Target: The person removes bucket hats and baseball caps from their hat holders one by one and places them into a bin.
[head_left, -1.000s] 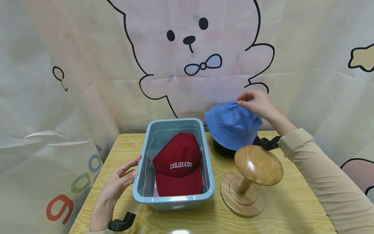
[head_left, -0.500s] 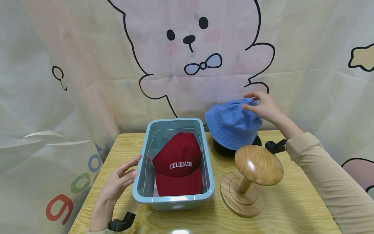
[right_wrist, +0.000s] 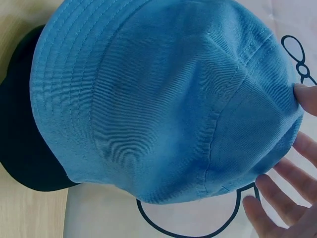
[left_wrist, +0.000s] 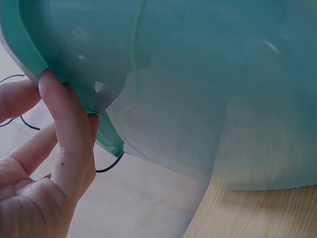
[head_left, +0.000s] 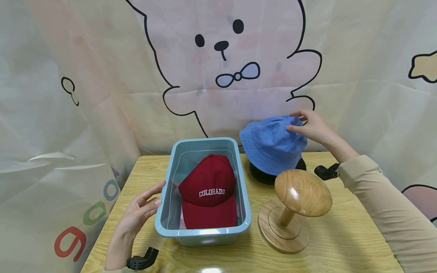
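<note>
Your left hand (head_left: 138,210) touches the left rim of the blue-grey bin (head_left: 208,232), fingers extended and not wrapped around it. Your right hand (head_left: 311,127) spans the right side of the crown of the blue bucket hat (head_left: 268,142); the thumb touches the fabric, while the fingers are spread and do not clench it. The hat is at the far right, over a black item (head_left: 260,176) whose full shape is hidden.

Caution: a pinch limited to the soft crown could fold the fabric or let it slip. Lifting with the brim caught could drag the black item along. Lowering your right forearm or sleeve (head_left: 379,212) toward the near left could strike the wooden stand (head_left: 304,193) and tip it. Uneven left-hand pressure could slide the bin and shift the red cap (head_left: 209,182) inside.

The table (head_left: 351,235) supports bin and stand; a printed backdrop (head_left: 119,68) hangs behind
</note>
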Demonstrator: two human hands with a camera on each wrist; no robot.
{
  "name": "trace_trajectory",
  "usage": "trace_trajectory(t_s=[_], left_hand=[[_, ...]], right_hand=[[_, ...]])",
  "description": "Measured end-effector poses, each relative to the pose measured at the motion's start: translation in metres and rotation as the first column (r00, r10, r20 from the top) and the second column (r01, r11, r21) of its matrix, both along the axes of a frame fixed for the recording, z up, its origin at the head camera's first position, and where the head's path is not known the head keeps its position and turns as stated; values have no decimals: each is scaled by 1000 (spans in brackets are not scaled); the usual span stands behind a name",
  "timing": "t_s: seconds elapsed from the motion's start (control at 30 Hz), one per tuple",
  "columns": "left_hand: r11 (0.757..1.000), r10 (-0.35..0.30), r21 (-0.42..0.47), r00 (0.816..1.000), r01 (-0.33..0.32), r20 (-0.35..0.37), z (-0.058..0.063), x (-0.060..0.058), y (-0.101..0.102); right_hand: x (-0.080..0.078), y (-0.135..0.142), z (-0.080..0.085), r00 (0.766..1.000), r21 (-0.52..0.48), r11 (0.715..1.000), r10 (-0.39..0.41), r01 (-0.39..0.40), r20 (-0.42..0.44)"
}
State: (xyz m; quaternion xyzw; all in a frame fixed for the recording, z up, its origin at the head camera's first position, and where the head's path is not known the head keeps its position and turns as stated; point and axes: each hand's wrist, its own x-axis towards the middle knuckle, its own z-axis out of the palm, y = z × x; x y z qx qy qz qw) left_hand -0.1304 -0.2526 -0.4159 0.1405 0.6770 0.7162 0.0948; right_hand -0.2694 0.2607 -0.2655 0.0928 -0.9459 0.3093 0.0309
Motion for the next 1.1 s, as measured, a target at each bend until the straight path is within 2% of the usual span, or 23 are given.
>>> trace_trajectory(t_s=[0.4,0.83,1.1], left_hand=[[1000,-15,3,1000,15,-6,1,0,0],[1000,10,-13,1000,-10,25,2,1,0],[1000,-6,0,1000,6,9,2,0,0]], right_hand=[[-2,-2,-4,999,-8,1000,-7,7,-36],[-4,-3,-5,997,30,1000,3,-1,-81],[-5,-4,-6,993,21,1000,-8,10,-117]])
